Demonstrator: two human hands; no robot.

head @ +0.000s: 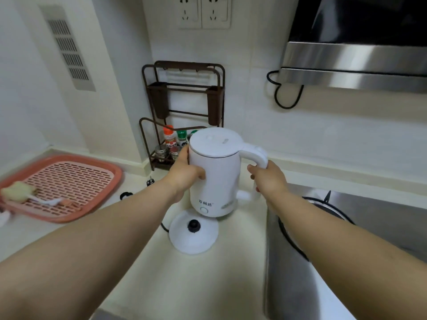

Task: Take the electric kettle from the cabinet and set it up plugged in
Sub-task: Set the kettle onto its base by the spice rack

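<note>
The kettle (pixel 213 174) is held upright above the counter (pixel 184 285), just behind and above its base (pixel 193 234), which lies flat on the counter with its black centre connector exposed. The kettle is not yet seated on the base. The right hand (pixel 268 179) grips the handle (pixel 255 157), fingers curled round it. The left hand (pixel 187 172) is wrapped against the body's left side, thumb toward the lid, steadying it. A black cord leaves the base at its left edge; the plug (pixel 149 182) appears to lie on the counter further back, unconnected. The wall sockets (pixel 204 12) are well above, both vacant. Handling: the body is a smooth, rigid plastic shell and is likely slippery under a side grip, so carry the load at the handle and use the body hand for guidance only. Weight cannot be determined; whether it holds water is not visible. Seating likely requires lowering the kettle vertically, centred on the connector, without tilt. The cord is flexible and may drag the light base if pulled; hold the plug by its housing when raising it to a socket. A spice rack (pixel 182 112) stands just behind the kettle, a pink tray (pixel 69 188) lies to the left, and the stove (pixel 346 227) to the right.
</note>
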